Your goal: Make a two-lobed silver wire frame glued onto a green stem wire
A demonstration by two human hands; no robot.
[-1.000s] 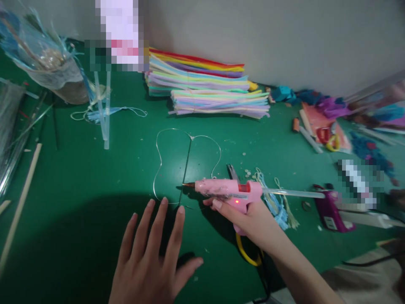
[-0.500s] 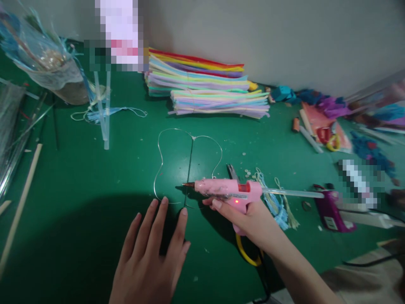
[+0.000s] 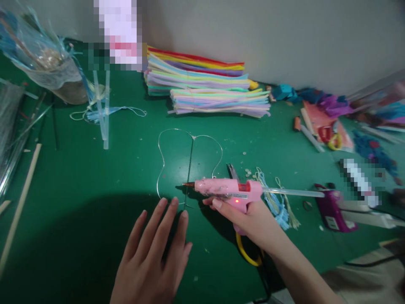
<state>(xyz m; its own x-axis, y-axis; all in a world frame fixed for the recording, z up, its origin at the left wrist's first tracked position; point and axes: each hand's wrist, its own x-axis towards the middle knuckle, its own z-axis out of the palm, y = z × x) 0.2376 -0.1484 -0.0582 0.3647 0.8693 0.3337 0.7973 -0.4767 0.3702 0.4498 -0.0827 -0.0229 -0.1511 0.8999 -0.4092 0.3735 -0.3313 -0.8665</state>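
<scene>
A thin wire bent into a butterfly-like outline [image 3: 163,164] lies flat on the green table [image 3: 133,139], with a dark straight piece [image 3: 190,158] running down its middle. My left hand [image 3: 155,249] rests with fingers spread, its fingertips at the lower left curve of the wire. In my right hand [image 3: 249,221] is a pink hot glue gun [image 3: 221,187], its red light lit and a clear glue stick [image 3: 294,192] poking out of the back. The nozzle points left, close to the dark middle piece. Part of the right side of the wire is hidden behind the gun.
Bundles of coloured pipe cleaners [image 3: 202,80] lie along the wall. Pliers with yellow handles [image 3: 248,251] lie partly under the right hand. Tassels [image 3: 278,202] and a purple tool [image 3: 330,211] lie right, a wrapped pot [image 3: 63,80] and wooden stick [image 3: 20,211] left.
My left fingers have slid slightly right, and the lower left curve of the wire has shifted right with its end nearer the dark middle piece. The glue gun has stayed in place.
</scene>
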